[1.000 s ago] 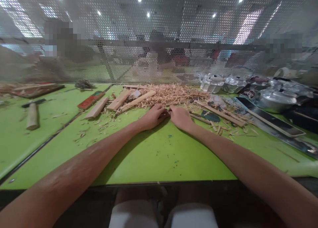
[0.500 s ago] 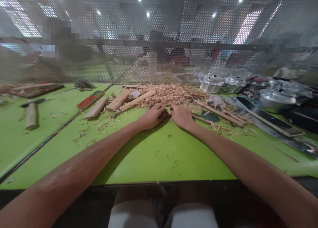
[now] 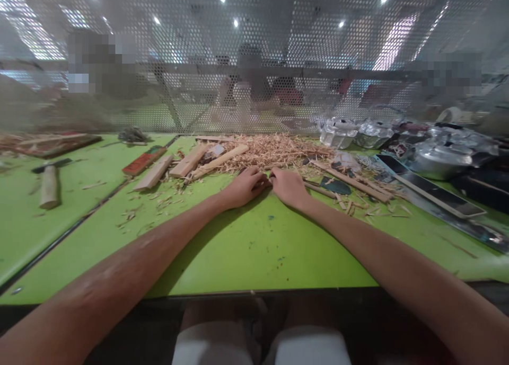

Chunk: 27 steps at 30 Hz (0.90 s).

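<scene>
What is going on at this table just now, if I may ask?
A person's left hand and right hand are close together at the green table, just in front of a heap of wood shavings. Whatever they may hold is hidden from view. Pale wooden pieces lie to the left, and a phone lies to the right.

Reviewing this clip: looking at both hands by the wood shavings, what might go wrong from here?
Splinters: the bare fingers of the left hand and right hand are close to the wood shavings, so a sliver could prick them.

Bumping: the thin stick lies right beside the right hand and might get knocked.

Visibility: the curled fingers hide any grip, so a slip could be missed.
</scene>
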{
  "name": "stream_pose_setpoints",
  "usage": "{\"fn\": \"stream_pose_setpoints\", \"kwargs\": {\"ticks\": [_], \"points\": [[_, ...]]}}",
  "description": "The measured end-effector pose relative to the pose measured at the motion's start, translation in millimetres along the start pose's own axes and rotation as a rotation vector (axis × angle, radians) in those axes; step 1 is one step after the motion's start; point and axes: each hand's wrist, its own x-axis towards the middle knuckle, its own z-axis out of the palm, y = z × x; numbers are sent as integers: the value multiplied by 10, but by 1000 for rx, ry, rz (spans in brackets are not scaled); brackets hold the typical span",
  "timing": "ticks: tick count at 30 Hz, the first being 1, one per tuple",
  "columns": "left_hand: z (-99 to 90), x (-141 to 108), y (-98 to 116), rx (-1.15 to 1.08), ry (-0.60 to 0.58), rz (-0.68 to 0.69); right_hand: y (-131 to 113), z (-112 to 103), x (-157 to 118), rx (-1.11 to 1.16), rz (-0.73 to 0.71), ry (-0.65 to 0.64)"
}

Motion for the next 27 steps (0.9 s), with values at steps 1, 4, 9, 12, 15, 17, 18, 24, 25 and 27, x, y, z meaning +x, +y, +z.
{"fn": "stream_pose_setpoints", "kwargs": {"ticks": [1,4,9,12,15,17,18,24,25,27], "points": [[1,1,0,5,-2,0,15,0,9,0,8,3],[-2,5,10,23,-8,-11,77,7,43,-3,66,25],[0,7,20,22,-4,-28,117,25,64,-4,84,41],[11,2,6,7,9,-13,48,41,28,-14,12,27],[15,-8,-8,1,14,8,-14,47,-2,-36,-37,4],[11,-11,-10,7,10,4,-11,38,1,-25,-33,5],[8,-11,-9,11,5,-3,4,31,10,-12,-18,11],[-9,-4,-4,30,-14,-38,121,12,70,30,85,35],[-10,-4,-4,31,-14,-38,125,15,71,31,85,39],[-9,-5,-2,30,-14,-37,117,24,63,29,78,46]]}}
